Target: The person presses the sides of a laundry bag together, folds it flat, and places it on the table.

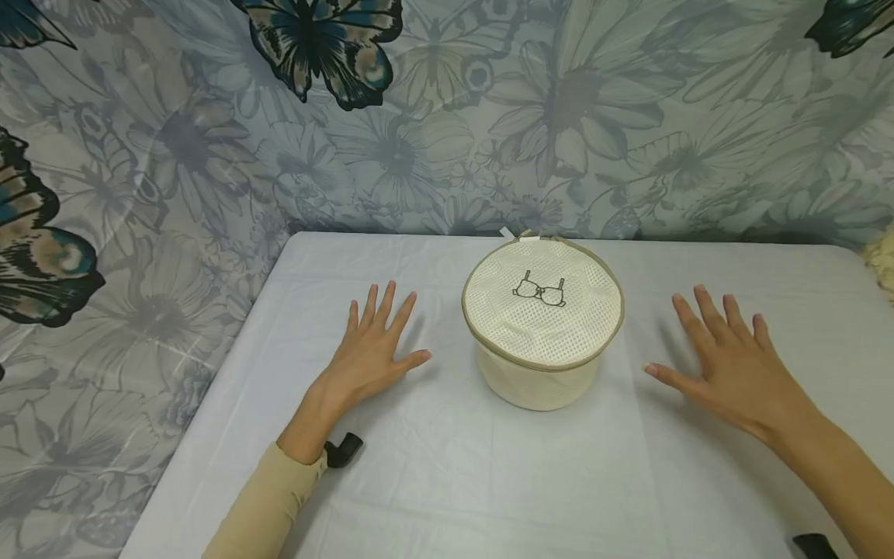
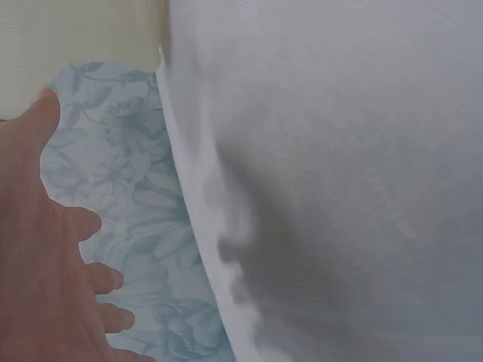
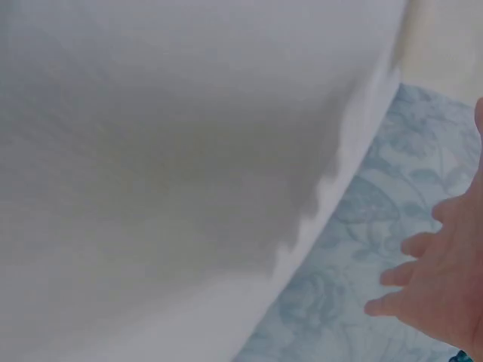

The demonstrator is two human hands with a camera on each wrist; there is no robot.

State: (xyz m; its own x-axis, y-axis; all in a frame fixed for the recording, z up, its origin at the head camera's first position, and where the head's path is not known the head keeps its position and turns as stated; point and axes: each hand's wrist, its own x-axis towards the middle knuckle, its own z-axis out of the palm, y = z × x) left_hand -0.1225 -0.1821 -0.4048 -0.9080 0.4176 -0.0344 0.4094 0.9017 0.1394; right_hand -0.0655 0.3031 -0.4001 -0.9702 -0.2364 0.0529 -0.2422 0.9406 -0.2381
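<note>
A round cream mesh laundry bag (image 1: 542, 320) with a zipped lid and a small bra drawing stands in the middle of the white-covered table (image 1: 447, 481). My left hand (image 1: 373, 341) lies flat on the cloth to its left, fingers spread, holding nothing. To the right of the bag my right hand (image 1: 722, 359) rests flat with spread fingers, also holding nothing. Neither hand touches the bag. The left wrist view shows my left hand (image 2: 45, 264) beside the white cloth (image 2: 339, 188). The right wrist view shows my right hand's fingers (image 3: 434, 283) and the cloth (image 3: 166, 166).
A floral fabric with butterflies (image 1: 447, 116) hangs behind the table and drapes down at its left side. The table's left edge (image 1: 209, 388) runs diagonally near my left arm. A fuzzy pale object (image 1: 881, 260) peeks in at the far right.
</note>
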